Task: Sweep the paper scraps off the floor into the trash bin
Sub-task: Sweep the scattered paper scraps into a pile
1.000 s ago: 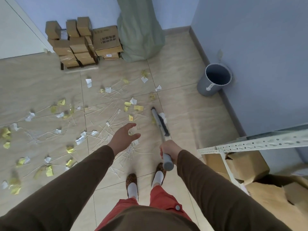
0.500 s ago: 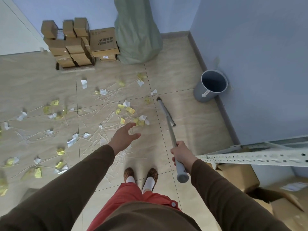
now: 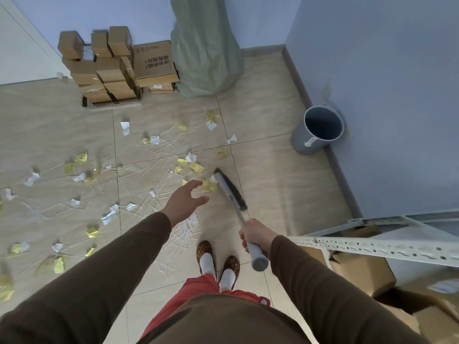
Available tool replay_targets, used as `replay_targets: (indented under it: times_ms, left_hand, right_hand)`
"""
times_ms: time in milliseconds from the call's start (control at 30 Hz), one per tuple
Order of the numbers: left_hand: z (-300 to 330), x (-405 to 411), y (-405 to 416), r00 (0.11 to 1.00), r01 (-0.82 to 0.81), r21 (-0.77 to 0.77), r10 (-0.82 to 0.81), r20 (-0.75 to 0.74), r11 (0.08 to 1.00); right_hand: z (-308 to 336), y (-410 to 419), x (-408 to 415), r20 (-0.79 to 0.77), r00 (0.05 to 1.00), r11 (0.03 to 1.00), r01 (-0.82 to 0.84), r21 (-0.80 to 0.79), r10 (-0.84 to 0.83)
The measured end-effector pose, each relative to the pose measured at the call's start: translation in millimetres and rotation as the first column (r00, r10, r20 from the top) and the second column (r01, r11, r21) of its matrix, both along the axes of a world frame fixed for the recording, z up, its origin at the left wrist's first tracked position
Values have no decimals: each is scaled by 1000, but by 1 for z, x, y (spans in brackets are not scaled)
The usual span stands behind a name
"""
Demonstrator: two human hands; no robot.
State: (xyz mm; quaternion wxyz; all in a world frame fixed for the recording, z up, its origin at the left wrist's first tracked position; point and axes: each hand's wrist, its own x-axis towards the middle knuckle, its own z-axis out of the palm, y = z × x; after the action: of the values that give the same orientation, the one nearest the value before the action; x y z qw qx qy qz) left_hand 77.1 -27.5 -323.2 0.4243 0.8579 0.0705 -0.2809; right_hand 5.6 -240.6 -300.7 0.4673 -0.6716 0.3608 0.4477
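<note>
- Gripping the grey handle of the broom (image 3: 232, 194) near its top end, the right hand (image 3: 255, 235) is wrapping its fingers fully around the shaft, with the dark brush head resting on the floor (image 3: 285, 184) at about twelve o'clock from the feet.
- Hovering beside it, the left hand (image 3: 185, 203) is holding nothing, its fingers spread and loosely relaxed above the litter.
- Lying scattered across the tiles, the paper scraps (image 3: 196, 167), yellow and white crumples mixed with thin white strips, are spreading from twelve o'clock round to nine o'clock; a few yellow pieces are sitting right against the brush's left edge.
- Standing against the wall at about one o'clock, the grey trash bin (image 3: 320, 129) is upright and open, well apart from most of the scraps.
- Judging by the layout, the gathering step is only starting: nearly all the litter is still spread wide.
- Looking ahead, the next move is calling for strokes that draw the far-left scraps into one pile near the bin, and no dustpan is showing for lifting it in.
</note>
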Motion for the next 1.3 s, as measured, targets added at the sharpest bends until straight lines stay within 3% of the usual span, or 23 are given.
replay_targets:
  times_ms: [167,567,867,1033,1133,1300]
  left_hand:
    - [0,25,12,1000,6,-8,-6,14,1000]
    - [-9,57,21,1000,-10,5,10,6,1000]
    - [-11,93,21,997,-74,87,72,27,993]
    - [-10,116,12,993,-116,101,114,22,988]
    - [-7,130,3,992,-128,101,126,24,987]
    - [-5,154,-11,989,-147,107,145,27,983]
  right_hand:
    - [24,4,-5,48,998,997,34,67,-37]
    - [39,-32,81,248,968,993,60,-107,-32]
    - [-12,-32,212,198,975,991,-81,-107,101]
    - [-18,-9,209,104,964,969,-239,-58,244]
    - [-5,-16,197,37,980,980,-196,20,195]
    - [27,-55,196,113,975,976,-200,84,190]
